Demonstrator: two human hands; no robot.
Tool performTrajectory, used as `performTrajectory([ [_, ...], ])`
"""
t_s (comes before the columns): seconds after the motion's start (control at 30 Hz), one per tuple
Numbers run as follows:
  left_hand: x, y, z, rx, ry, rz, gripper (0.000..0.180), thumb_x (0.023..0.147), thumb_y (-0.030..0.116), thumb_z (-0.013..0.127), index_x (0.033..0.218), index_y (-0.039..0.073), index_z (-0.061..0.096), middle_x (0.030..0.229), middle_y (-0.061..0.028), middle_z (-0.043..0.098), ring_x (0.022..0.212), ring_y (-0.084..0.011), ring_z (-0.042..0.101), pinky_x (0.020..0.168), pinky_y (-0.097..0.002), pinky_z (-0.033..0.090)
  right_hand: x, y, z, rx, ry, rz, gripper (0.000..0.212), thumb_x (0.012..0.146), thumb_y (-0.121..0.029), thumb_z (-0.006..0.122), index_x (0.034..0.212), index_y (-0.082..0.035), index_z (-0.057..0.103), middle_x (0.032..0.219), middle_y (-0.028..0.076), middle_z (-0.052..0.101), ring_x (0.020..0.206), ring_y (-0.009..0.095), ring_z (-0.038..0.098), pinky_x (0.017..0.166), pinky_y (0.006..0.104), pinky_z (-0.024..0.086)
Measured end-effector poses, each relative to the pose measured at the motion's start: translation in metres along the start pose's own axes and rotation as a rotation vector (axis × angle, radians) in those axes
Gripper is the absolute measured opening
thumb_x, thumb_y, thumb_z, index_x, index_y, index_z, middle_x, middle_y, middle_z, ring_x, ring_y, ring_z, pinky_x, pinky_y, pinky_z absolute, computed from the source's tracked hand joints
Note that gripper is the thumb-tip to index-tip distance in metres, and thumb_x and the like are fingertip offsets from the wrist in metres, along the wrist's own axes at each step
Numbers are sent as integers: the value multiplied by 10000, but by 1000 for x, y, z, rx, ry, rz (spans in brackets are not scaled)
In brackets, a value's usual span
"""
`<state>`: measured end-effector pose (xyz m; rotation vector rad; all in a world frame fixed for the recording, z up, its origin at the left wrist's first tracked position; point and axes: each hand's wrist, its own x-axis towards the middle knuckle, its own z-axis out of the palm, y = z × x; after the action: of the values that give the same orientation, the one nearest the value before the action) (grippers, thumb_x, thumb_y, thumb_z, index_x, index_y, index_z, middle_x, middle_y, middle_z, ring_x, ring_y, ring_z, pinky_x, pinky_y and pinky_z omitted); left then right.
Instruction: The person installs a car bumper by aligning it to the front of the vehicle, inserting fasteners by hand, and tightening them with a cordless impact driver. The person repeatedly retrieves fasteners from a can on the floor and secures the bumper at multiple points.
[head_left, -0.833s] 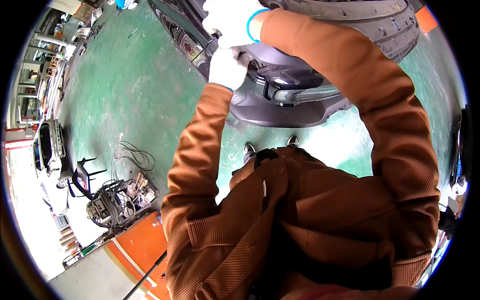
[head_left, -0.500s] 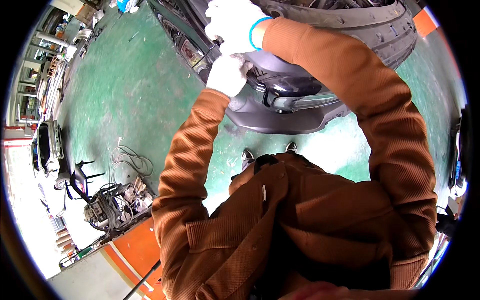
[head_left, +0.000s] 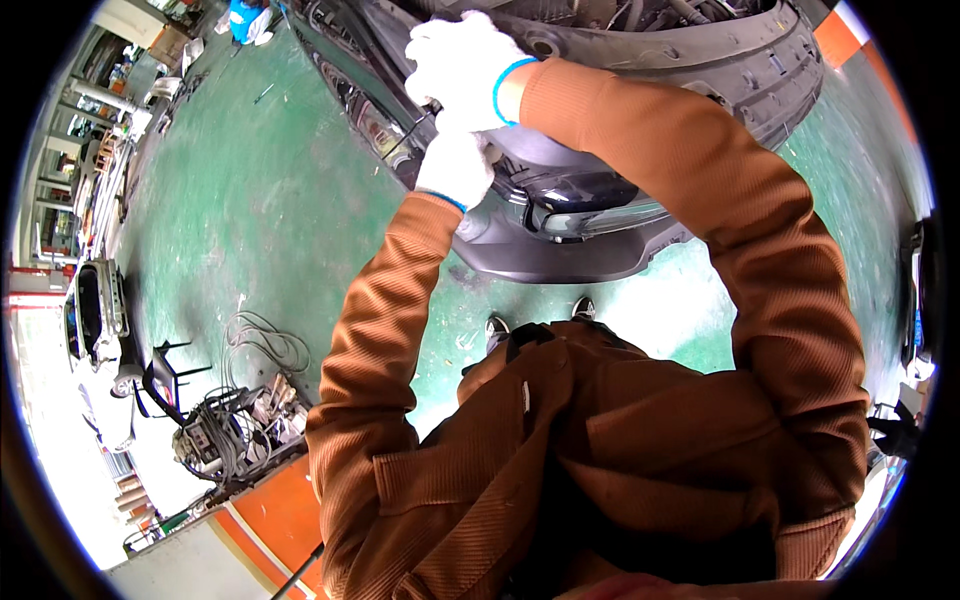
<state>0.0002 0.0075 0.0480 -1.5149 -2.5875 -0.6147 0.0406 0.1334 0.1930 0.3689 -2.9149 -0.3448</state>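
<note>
Both my hands wear white knit gloves with blue cuffs and work at the front corner of a dark car (head_left: 560, 185). My left hand (head_left: 455, 170) is closed in a fist against the edge beside the headlight area. What its fingers hold is hidden. Just beyond it, my right hand (head_left: 462, 75) lies over the fender edge, touching or nearly touching the left glove. Its fingers are curled, and whatever they grip cannot be made out. A small dark piece shows between the gloves. Below them, the grey-black bumper (head_left: 555, 262) curves around the car's front.
Green floor (head_left: 220, 180) stretches to the left. Coiled cables (head_left: 265, 345), a black chair (head_left: 170, 375) and a cluttered machine (head_left: 215, 435) stand at lower left, near an orange and white panel (head_left: 270, 520). Behind them sits a partly stripped car body (head_left: 95, 320).
The whole scene sits slightly lower in the picture. Both gloves remain at the same car corner, and the left glove's blue cuff now shows.
</note>
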Motion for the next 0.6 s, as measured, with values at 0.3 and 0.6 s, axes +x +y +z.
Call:
performTrajectory([
  [0.3,-25,-17,-6,-680,7,-201,289,926,120,787,1188,0,760,1109,-189,747,1021,-261,692,934,-366,545,1,0,-2,-4,-7,-19,348,830,-422,813,1127,-239,819,1215,42,691,1304,235,575,984,573,491],
  [0.6,-36,-11,23,-263,391,234,188,916,184,748,1049,63,804,1088,-154,775,999,-384,689,940,-480,539,2,-7,1,52,-51,5,347,754,-362,790,1084,-256,804,1439,71,615,1495,282,471,1140,612,424],
])
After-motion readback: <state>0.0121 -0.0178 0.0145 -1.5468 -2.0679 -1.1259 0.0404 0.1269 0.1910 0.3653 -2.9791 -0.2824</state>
